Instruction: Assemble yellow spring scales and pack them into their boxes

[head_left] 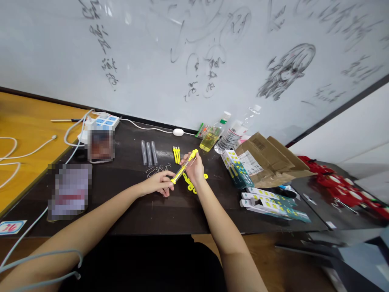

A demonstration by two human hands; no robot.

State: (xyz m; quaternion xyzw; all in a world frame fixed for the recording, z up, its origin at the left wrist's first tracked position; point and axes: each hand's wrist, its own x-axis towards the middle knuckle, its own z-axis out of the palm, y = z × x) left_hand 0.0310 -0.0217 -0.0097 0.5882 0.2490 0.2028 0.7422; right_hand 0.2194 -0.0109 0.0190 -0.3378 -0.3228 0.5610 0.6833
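Note:
Both my hands hold one yellow pen-like part (183, 167) with a clear barrel, raised a little above the dark table (136, 211). My left hand (158, 183) pinches its lower end, fingers closed. My right hand (194, 167) grips the upper end near the yellow tip. Under my right hand lie more yellow plastic pieces (192, 185). Just beyond stand two short yellow parts (176, 154), several clear tubes (148, 153) and bent wire springs (156, 169).
A white and blue power strip (101, 121) with cables sits at the back left. Two plastic bottles (226, 132), a cardboard box (267, 160) and printed packages (270, 202) lie to the right. Red items (340, 184) fill the far right. A scribbled whiteboard (194, 52) rises behind.

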